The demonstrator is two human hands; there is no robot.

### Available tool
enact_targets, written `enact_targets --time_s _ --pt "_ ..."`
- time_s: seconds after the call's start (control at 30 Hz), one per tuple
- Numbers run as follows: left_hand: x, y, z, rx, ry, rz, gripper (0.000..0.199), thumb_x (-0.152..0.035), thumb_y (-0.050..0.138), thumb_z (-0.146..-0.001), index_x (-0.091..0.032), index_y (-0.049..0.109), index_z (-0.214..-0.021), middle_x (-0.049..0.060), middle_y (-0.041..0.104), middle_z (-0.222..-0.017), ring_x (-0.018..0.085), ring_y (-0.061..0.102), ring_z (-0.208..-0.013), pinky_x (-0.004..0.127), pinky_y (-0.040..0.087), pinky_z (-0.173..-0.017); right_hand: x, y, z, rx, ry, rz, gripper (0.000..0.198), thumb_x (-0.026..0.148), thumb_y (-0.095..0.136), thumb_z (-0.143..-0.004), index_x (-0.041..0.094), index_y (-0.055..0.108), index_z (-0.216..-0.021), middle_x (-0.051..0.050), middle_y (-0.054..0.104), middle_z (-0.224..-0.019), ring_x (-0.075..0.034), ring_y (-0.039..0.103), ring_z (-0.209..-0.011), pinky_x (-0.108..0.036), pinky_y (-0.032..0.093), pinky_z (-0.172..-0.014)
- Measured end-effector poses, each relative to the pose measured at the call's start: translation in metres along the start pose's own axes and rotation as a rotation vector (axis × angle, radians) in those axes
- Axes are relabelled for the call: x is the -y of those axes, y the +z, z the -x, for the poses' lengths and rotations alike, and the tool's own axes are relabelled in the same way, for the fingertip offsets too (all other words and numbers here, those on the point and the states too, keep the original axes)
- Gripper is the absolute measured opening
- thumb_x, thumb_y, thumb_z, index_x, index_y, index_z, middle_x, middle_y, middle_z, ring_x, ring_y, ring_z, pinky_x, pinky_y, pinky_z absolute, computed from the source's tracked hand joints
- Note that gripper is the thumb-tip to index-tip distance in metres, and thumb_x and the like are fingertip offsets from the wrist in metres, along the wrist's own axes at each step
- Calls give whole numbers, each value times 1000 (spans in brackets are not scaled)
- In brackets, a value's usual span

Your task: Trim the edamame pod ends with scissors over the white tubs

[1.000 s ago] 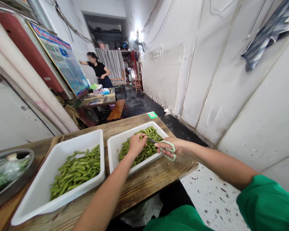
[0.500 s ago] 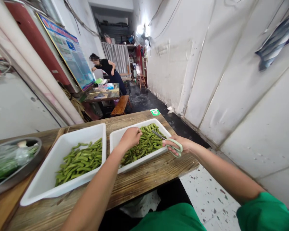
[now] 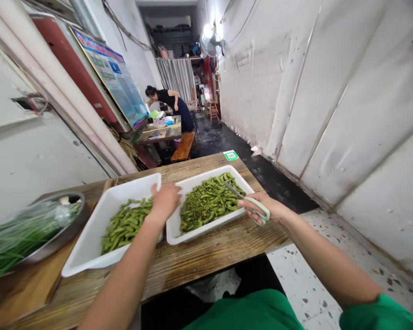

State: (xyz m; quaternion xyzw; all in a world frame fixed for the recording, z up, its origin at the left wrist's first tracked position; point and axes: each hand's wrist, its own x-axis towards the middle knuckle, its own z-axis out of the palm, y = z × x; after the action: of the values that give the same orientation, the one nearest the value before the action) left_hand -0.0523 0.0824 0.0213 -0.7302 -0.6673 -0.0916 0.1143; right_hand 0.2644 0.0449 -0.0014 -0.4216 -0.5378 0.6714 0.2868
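Observation:
My left hand [image 3: 165, 201] hovers over the right rim of the left white tray [image 3: 86, 229], its fingers apart and slightly blurred. No pod shows in it. Green edamame pods [image 3: 127, 227] lie heaped in that tray, partly hidden behind my left forearm. In my right hand [image 3: 261, 206] is a pair of scissors [image 3: 258, 208] with pale green handles, the blades pointing up and left over the right white tray [image 3: 174, 236]. That tray holds more edamame pods [image 3: 209, 201], spread across it.
Both trays stand on a wooden table [image 3: 206, 256]. At left, a metal basin [image 3: 79, 215] holds bagged green vegetables beside a wooden board [image 3: 37, 288]. A QR-code card [image 3: 231, 156] lies at the far corner. Further back, a person [image 3: 174, 103] leans over another table [image 3: 163, 134].
My left hand has moved left from the right tray's pods to the left tray's rim, and its fingers have opened. My right hand keeps the scissors above the right tray. The view has shifted slightly.

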Motion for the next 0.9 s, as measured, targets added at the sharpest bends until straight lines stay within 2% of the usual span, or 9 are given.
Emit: enact_targets --time_s 0.03,0.1,0.23,0.4,0.47,0.53,0.63,0.73,0.9 --pt "-16 9 -5 56 89 84 22 -25 48 -76 -22 67 -86 13 63 -100 28 50 -103 50 7 -99 -1 0 -1 -1 -5 2 34 44 65 -69 15 48 -70 6 48 -50 -3 39 -31 -15 34 -25" --pt "-46 26 -14 110 149 222 16 -19 51 -73 -19 67 -70 13 65 -85 29 54 -94 49 9 -97 -4 -1 -3 -5 -7 10 35 46 65 -69 15 48 -71 6 48 -50 -3 39 -30 -15 34 -25" --pt "-78 43 -24 77 116 340 21 -8 51 -67 -15 59 -50 16 62 -73 30 53 -90 45 20 -90 -5 1 0 -3 -1 57 40 53 61 -70 16 45 -67 7 46 -47 -4 39 -29 -16 33 -25" --pt "-73 40 -22 26 63 490 10 -16 55 -68 -18 62 -62 9 63 -73 24 56 -82 35 31 -80 10 12 16 52 -106 210 40 56 54 -73 17 46 -71 5 46 -54 -6 43 -38 -17 38 -34" --pt "-72 37 -19 35 -34 784 9 -24 59 -67 -18 64 -73 6 64 -72 21 57 -73 30 36 -70 19 14 16 11 -186 376 39 56 52 -75 17 50 -77 5 46 -56 -7 43 -43 -18 39 -40" --pt "-72 35 -16 76 -169 1183 22 -30 66 -62 -16 63 -80 4 63 -69 17 56 -64 26 38 -62 27 15 9 -80 -253 605 39 56 54 -74 16 53 -76 3 48 -58 -9 46 -50 -20 38 -46" --pt "-74 30 -12 122 -344 1553 33 -32 73 -53 -13 63 -78 1 61 -64 11 52 -55 23 38 -56 35 17 -9 -182 -244 899 42 58 56 -70 16 59 -72 -2 56 -64 -15 51 -61 -23 37 -54" --pt "-72 26 -9 145 -414 1685 34 -30 77 -48 -12 62 -72 -1 59 -61 8 50 -52 22 39 -54 39 23 -26 -155 -220 997 43 58 55 -71 16 62 -75 -4 59 -67 -17 54 -63 -23 36 -55" --pt "-70 29 -9 160 -326 1685 30 -30 77 -49 -12 64 -69 0 59 -58 8 49 -50 21 37 -50 42 29 -38 -102 -231 1019 42 57 57 -70 15 63 -75 -3 60 -67 -17 54 -65 -22 37 -55"
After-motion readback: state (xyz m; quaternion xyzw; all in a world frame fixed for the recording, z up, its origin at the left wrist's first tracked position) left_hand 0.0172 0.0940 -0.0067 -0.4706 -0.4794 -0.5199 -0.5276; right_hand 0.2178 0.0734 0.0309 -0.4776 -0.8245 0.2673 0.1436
